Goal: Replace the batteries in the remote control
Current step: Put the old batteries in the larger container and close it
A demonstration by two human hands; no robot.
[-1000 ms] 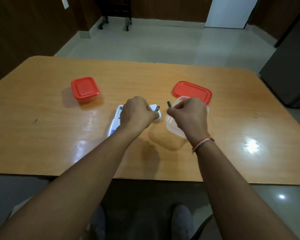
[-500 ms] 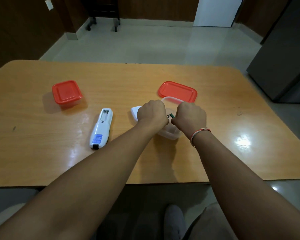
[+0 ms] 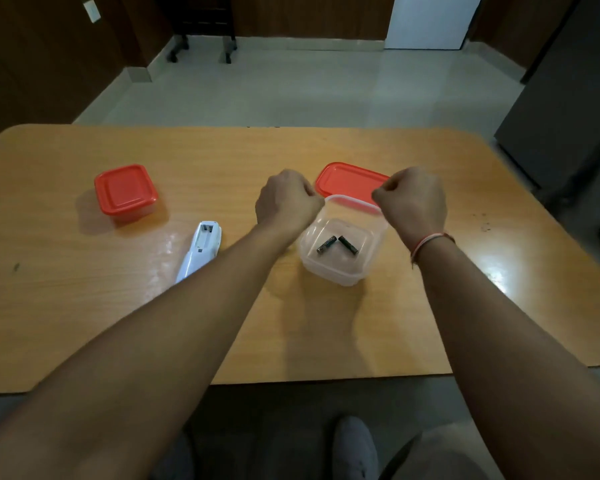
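The white remote control (image 3: 201, 249) lies back-up on the table, its empty battery compartment facing away from me. Right of it stands a clear plastic container (image 3: 329, 271) with no lid. Two dark batteries (image 3: 326, 244) (image 3: 348, 244) lie on its bottom in a V. My left hand (image 3: 286, 200) hovers over the container's far left corner, curled into a fist. My right hand (image 3: 413, 202) hovers over the far right corner, also curled. I see nothing in either hand. My left arm covers the near end of the remote.
A loose red lid (image 3: 347, 180) lies just behind the clear container. A second container with its red lid on (image 3: 125, 192) stands at the left of the wooden table (image 3: 84, 306). A dark cabinet (image 3: 568, 98) stands off the table's right side.
Each hand held a battery over the clear container; both batteries now lie inside it. The hands have risen and moved apart to the container's far corners.
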